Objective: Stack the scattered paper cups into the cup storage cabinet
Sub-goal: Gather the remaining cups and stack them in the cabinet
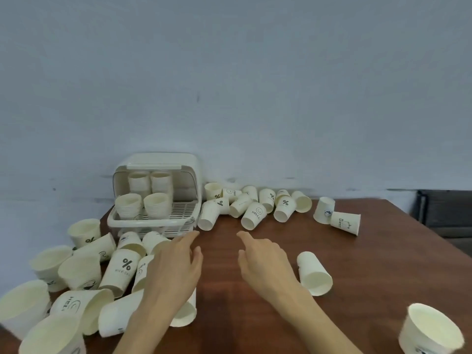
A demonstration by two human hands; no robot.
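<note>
A white cup storage cabinet (163, 159) stands open at the table's back left, with several stacks of paper cups (155, 208) on its slatted tray. Loose white paper cups lie in a heap at the left (120, 269) and in a row along the wall (254, 215). My left hand (176, 267) hovers over the table in front of the cabinet, fingers extended, holding nothing. My right hand (263, 261) hovers beside it, index finger stretched forward, also empty. A single cup (315, 273) lies on its side just right of my right hand.
The brown wooden table (357, 264) ends at a diagonal edge on the right. Two cups (337, 217) sit at the back right, and one upright cup (429, 330) stands near the front right corner. A grey wall runs behind.
</note>
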